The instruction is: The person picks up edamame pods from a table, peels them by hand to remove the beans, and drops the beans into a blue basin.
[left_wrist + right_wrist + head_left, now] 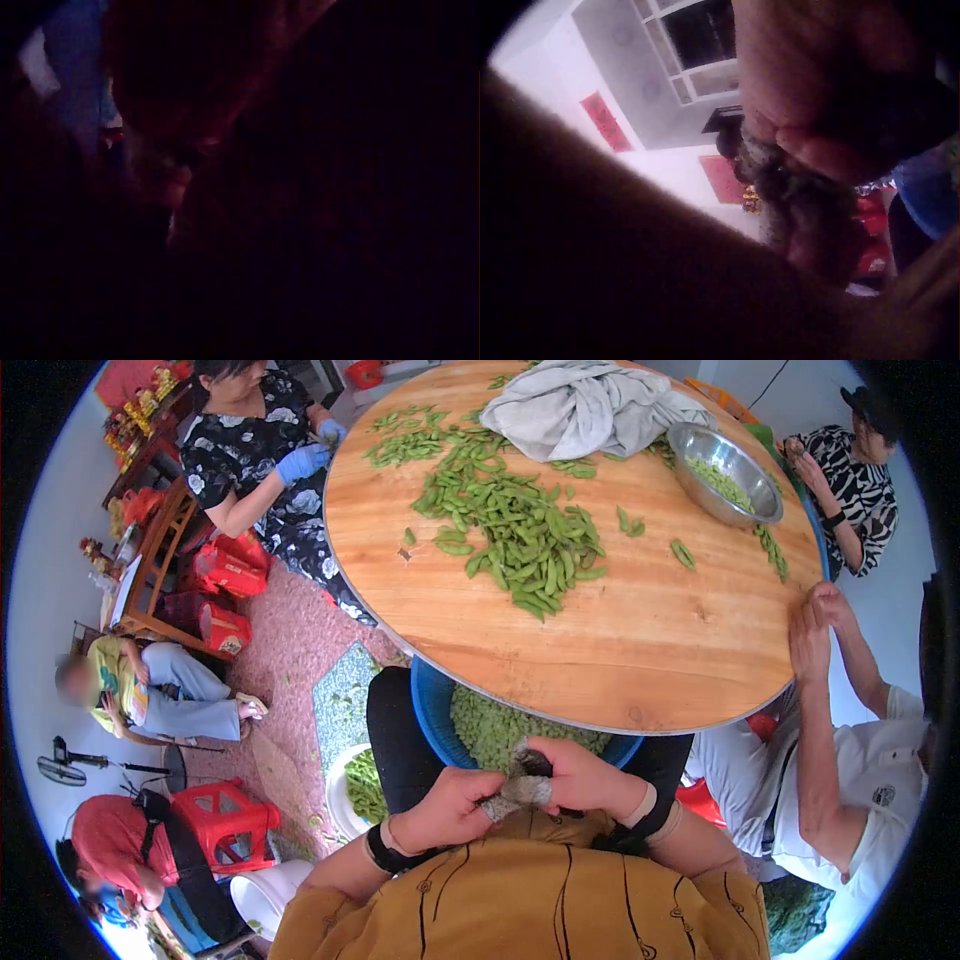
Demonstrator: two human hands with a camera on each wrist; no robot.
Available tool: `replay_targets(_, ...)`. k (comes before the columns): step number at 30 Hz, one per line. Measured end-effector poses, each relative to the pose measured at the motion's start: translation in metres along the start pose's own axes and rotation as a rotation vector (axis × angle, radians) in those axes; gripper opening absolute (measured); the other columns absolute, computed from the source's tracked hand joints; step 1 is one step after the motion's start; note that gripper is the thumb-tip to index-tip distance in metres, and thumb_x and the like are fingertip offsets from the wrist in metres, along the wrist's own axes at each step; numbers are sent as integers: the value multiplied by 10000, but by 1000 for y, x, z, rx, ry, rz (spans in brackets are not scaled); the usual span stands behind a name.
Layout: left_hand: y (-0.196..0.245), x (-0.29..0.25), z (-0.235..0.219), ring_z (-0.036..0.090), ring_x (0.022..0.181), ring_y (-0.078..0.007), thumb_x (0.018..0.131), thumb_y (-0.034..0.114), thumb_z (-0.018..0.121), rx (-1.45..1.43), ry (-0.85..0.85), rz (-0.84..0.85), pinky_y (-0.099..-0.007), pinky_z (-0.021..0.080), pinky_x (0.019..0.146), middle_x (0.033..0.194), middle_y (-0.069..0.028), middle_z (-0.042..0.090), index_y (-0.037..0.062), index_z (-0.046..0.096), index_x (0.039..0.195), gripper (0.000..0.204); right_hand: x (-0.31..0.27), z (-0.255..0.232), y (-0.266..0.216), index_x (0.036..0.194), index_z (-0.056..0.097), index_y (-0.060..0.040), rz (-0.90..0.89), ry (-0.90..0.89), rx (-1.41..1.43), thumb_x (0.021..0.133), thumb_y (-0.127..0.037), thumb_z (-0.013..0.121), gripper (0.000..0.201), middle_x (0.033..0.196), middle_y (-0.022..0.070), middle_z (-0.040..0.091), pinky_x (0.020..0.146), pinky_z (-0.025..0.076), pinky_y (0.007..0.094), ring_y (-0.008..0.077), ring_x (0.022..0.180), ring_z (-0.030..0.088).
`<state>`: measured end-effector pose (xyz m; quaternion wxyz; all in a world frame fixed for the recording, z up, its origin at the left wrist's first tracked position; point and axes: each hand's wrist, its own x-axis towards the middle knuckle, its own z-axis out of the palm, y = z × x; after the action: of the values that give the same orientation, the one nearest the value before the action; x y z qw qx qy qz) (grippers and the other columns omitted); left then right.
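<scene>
Both hands meet in front of the lap in the head view, just above the near side of a blue basin of shelled green beans. My left hand has curled fingers and a grey speckled cloth cover at the thumb end. Close against it is my right hand, its fingers bent inward, with similar grey covering at the tips. The right wrist view shows the grey speckled material between the hands. I cannot tell what lies between the fingertips. The left wrist view is nearly black.
A round wooden table overhangs the basin. On it lie a heap of edamame pods, a crumpled grey cloth and a steel bowl with beans. Several people sit around. A white bucket of pods stands left of the lap.
</scene>
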<state>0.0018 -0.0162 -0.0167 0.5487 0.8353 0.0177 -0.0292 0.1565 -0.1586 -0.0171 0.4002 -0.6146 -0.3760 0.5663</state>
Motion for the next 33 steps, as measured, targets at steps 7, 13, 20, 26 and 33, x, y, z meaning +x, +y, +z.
replay_targets(7,-5,-14,12,409,470,-51,962,144,426,-693,70,-271,-197,319,439,590,15,477,34,540,915,165,-5,24,26,961,507,-45,-164,68,636,875,-193,614,201,674,-6,519,453,388,231,77,512,483)
replay_targets(13,-11,-49,-12,402,485,-49,956,177,450,-455,324,-254,-198,328,447,608,20,481,26,570,874,210,-16,17,38,876,588,-14,-116,437,-652,809,-272,622,269,767,203,609,643,479,440,384,697,598)
replay_targets(20,-37,-118,-42,471,506,-89,906,174,487,-277,682,-430,-228,376,478,623,-10,525,29,567,809,191,-22,-41,-21,848,602,-35,-164,666,-773,772,-299,634,276,753,219,605,670,469,462,398,759,590)
replay_targets(26,-106,-159,-46,589,588,-320,819,272,607,707,463,-814,-401,460,557,668,-187,604,0,587,766,278,22,-128,-53,834,602,-26,-117,813,-943,750,-260,647,253,762,218,613,658,476,452,403,738,589)
replay_targets(33,-67,-87,-62,575,662,-405,783,256,668,518,541,-594,-461,447,589,691,-215,577,3,552,769,278,66,-141,-49,805,579,7,-16,822,-1214,743,-180,642,206,754,216,615,654,480,458,393,730,595)
